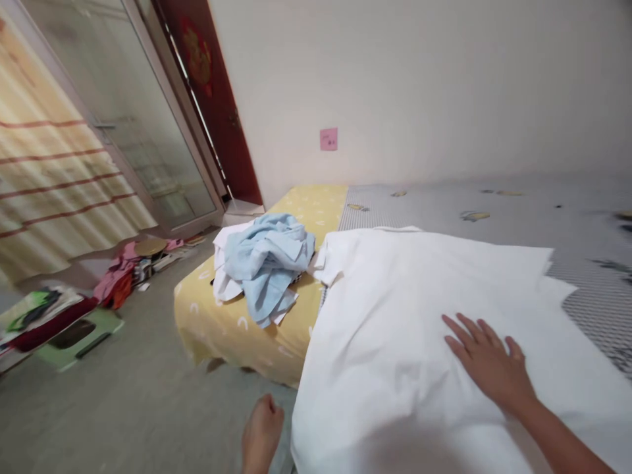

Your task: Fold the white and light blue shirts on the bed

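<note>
A large white cloth [395, 316] lies spread over the near side of the bed, its front part hanging over the edge. It has a few creases, a jagged right edge and a small crumpled fold at its left corner. On its right half rests my right hand [488, 362], palm down with fingers spread. My left hand [263, 431] is curled into a fist in front of the bed, left of the cloth and apart from it. Nothing shows in that fist. Left of the cloth is a heap of light blue clothes [269, 253] with white fabric under it.
The bed has a yellow patterned cover [237, 339] and a grey patterned sheet [444, 207]. To the left, a green stool [81, 336] carries folded clothes, with pink clothing [118, 270] behind it. A glass door [148, 131], a red door [212, 92] and a curtain [54, 178] stand beyond.
</note>
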A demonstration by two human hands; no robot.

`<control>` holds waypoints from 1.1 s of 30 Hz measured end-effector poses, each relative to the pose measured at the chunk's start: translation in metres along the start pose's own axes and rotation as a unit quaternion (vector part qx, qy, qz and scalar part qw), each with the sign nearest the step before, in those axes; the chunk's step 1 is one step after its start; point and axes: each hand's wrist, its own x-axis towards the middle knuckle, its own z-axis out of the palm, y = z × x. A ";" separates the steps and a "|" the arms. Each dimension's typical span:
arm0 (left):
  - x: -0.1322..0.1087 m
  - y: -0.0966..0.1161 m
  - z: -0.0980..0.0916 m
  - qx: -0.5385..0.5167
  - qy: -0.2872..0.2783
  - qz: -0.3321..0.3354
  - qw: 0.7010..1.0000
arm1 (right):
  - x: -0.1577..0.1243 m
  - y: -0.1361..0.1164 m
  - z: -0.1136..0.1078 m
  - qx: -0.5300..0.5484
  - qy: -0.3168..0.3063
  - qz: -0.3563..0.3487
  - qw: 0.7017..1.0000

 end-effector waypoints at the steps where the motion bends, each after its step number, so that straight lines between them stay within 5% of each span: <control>1: 0.003 0.006 -0.003 0.039 0.046 0.027 0.998 | 0.001 -0.001 0.001 -0.008 -0.003 0.002 1.000; 4: 0.015 0.045 -0.007 0.093 0.130 0.197 0.967 | 0.002 0.000 0.004 -0.022 -0.008 0.008 1.000; 7: 0.035 0.106 0.001 0.038 0.111 0.315 0.942 | 0.002 0.002 0.010 -0.020 0.004 0.007 1.000; 12: 0.092 0.199 0.021 0.023 0.092 0.211 0.973 | 0.004 0.003 0.023 0.008 0.068 -0.010 0.998; 18: 0.135 0.256 0.026 0.151 0.090 0.206 0.963 | 0.006 0.000 0.025 0.022 0.168 -0.044 0.985; 23: 0.133 0.309 0.015 0.248 0.168 0.227 0.927 | 0.006 -0.005 0.023 0.018 0.236 -0.059 0.970; 28: 0.124 0.390 0.008 0.303 0.201 0.336 0.869 | 0.007 -0.005 0.025 0.011 0.260 -0.065 0.963; 31: 0.097 0.427 0.037 0.320 0.172 0.433 0.825 | 0.008 -0.005 0.027 0.010 0.270 -0.069 0.960; 33: 0.066 0.431 0.074 0.330 0.128 0.525 0.774 | 0.008 -0.004 0.029 0.015 0.272 -0.067 0.960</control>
